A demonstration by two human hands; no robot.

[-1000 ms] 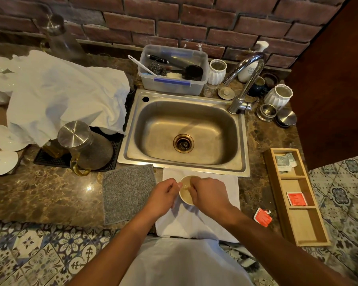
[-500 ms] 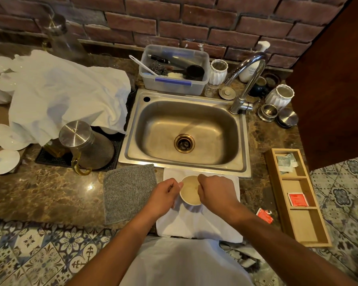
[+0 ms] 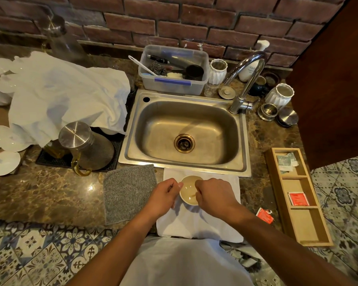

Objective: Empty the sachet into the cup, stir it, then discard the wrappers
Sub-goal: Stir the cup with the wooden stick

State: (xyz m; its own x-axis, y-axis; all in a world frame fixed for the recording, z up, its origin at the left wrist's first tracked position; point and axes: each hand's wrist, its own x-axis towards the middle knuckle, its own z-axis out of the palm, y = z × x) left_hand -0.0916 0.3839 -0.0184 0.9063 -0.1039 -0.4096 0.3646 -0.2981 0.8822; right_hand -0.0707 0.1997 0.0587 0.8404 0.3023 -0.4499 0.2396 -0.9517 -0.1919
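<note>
A small white cup (image 3: 189,182) of pale liquid stands on a white cloth (image 3: 198,226) just in front of the sink. My left hand (image 3: 163,196) grips the cup's left side, thumb at the rim. My right hand (image 3: 214,196) is at the right rim with its fingers pinched on a thin stirrer (image 3: 192,196) that dips into the liquid; most of the stirrer is hidden. A torn red sachet wrapper (image 3: 265,215) lies on the counter to the right of my right forearm.
A steel sink (image 3: 132,131) and tap (image 3: 242,100) lie behind the cup. A grey mat (image 3: 128,190) is to the left, with a metal-lidded jug (image 3: 85,147) beyond it. A wooden tray (image 3: 310,232) at right holds a red sachet (image 3: 298,199).
My right hand has shifted from above the cup to its right rim, uncovering the liquid. My left hand stays on the cup.
</note>
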